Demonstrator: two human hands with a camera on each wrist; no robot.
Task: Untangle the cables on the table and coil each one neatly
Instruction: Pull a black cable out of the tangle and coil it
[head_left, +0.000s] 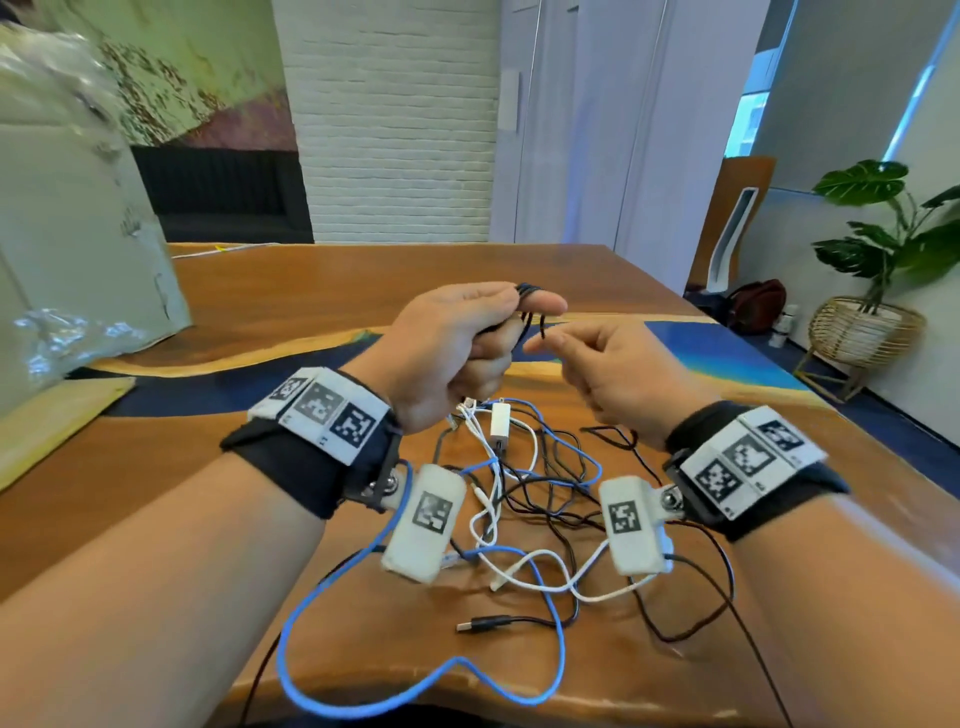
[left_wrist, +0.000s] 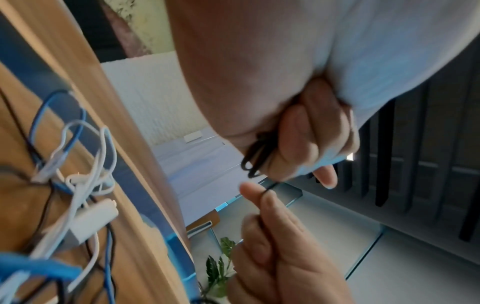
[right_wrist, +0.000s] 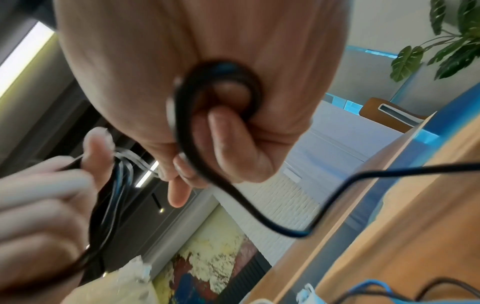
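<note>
My left hand (head_left: 524, 312) is raised above the wooden table (head_left: 311, 291) and grips a small coil of thin black cable (head_left: 525, 291) between thumb and curled fingers. The right hand (head_left: 545, 340), just to its right, pinches the same cable's free run. In the left wrist view the black loops (left_wrist: 259, 139) stick out of the closed fingers. In the right wrist view the black cable (right_wrist: 223, 63) curls through the right hand's fingers and trails to the table. Below both wrists lies a tangle (head_left: 519, 483) of black, white (head_left: 545, 558) and blue (head_left: 283, 649) cables.
A white adapter (head_left: 500, 423) and a black USB plug (head_left: 475, 625) lie in the tangle. A plastic-wrapped box (head_left: 78, 234) stands at the table's left, with flat cardboard (head_left: 52, 426) beside it. A potted plant in a wicker basket (head_left: 872, 322) stands on the floor to the right.
</note>
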